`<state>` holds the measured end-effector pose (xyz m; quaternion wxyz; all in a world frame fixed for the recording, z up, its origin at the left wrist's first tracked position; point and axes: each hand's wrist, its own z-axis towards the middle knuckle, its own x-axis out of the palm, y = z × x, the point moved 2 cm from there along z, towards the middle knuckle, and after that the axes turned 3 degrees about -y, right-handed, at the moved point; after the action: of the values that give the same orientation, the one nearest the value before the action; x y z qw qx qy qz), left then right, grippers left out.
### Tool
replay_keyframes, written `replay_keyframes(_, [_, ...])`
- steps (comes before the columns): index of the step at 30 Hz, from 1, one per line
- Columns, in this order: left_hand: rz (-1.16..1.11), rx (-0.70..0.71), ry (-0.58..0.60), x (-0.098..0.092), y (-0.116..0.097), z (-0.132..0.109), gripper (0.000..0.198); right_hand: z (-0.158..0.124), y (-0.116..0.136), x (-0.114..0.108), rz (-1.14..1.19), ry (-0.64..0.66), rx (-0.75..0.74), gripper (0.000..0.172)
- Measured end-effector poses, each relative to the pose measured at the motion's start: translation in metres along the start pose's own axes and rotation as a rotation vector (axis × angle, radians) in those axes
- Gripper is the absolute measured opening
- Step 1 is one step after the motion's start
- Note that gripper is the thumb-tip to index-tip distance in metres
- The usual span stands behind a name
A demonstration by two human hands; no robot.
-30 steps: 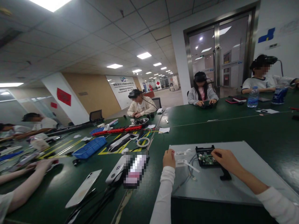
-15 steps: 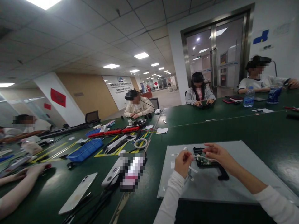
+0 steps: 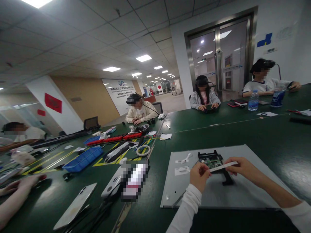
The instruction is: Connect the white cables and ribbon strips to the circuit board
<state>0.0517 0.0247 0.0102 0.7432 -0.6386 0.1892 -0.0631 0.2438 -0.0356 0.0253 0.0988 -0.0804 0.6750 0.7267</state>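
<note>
A grey metal panel [image 3: 243, 191] lies flat on the green table in front of me. On it sits a small green circuit board in a black frame [image 3: 210, 159]. My left hand [image 3: 199, 176] and my right hand [image 3: 243, 168] are both closed in a pinch on the two ends of a thin white flat strip [image 3: 223, 166], held level just above the panel, in front of the board. Two white labels [image 3: 182, 165] lie on the panel to the left of the board.
Left of the panel lie a phone [image 3: 75, 205], cables, a tape ring [image 3: 143, 150] and a blue tray [image 3: 82, 159]. Another person's arm [image 3: 14, 197] rests at the far left. Several people sit round the table. A water bottle [image 3: 253, 100] stands at the far right.
My left hand lifted off the panel and met my right hand at the board; both now hold the white strip stretched between them. The view has shifted a little to the right.
</note>
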Motion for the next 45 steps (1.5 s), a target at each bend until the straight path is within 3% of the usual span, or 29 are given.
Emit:
replay_keyframes(8, [0.331, 0.060, 0.020, 0.022, 0.006, -0.006, 0.012, -0.019, -0.003, -0.013, 0.110, 0.229, 0.073, 0.035])
replay_keyframes(17, [0.574, 0.214, 0.029, 0.026, -0.002, -0.008, 0.021, -0.004, -0.033, -0.012, -0.088, 0.011, 0.153, 0.029])
replay_keyframes(24, [0.740, 0.346, 0.117, 0.029, 0.002, -0.011, 0.032, -0.001, -0.038, -0.018, -0.501, -0.065, 0.011, 0.022])
replay_keyframes(34, [1.090, 0.483, 0.242, 0.036, -0.001, -0.014, 0.026, 0.000, -0.044, -0.015, -0.687, -0.034, -0.018, 0.016])
replay_keyframes(45, [1.219, 0.536, 0.255, 0.025, -0.015, -0.022, 0.022, -0.003, -0.052, -0.032, -0.759, -0.043, 0.094, 0.021])
